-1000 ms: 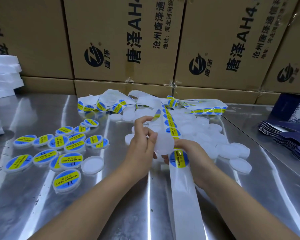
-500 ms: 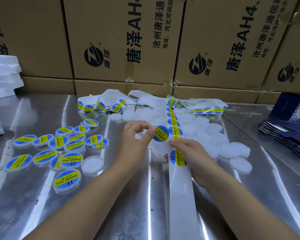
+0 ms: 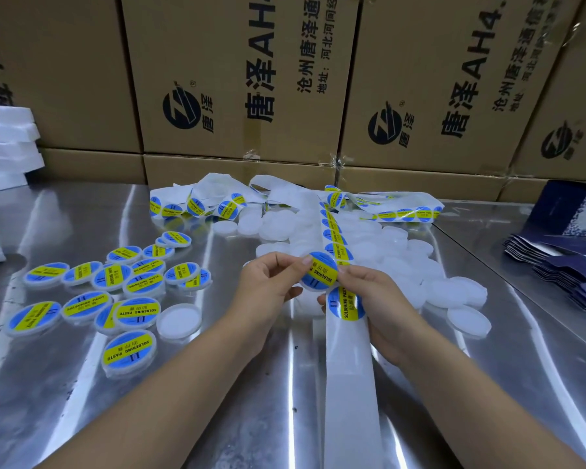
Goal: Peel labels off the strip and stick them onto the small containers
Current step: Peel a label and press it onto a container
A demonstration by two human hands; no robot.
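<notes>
Just then a round blue-and-yellow label [image 3: 318,274] sat face-up over a small container [image 3: 313,288], of which only a pale rim showed, held above the middle of the worktop [image 3: 65,384]. The left hand [image 3: 271,282] pinched the label at its left edge, forefinger on top and the other fingers curled below, probably to steer it square before pressing. The right hand [image 3: 383,299] gripped the small container from the right, thumb at the label's edge, likely steadying it so the label landed centred. That hand also lay against the strip [image 3: 349,384], which ran from the near edge toward the far edge. The next label [image 3: 347,303] waited on the strip just below the hands, within easy reach for the following peel. Toward the left edge lay the finished containers [image 3: 129,289], with one bare one [image 3: 179,321] beside them. A heap of unlabelled containers [image 3: 403,262] sat beyond the hands, near to draw from. Loose backing paper [image 3: 217,194] was bunched along the far edge in front of the cardboard boxes [image 3: 234,79]. Dark blue folded cartons [image 3: 562,265] were stacked at the right edge, and white foam slabs [image 3: 4,143] were in the far left corner.
</notes>
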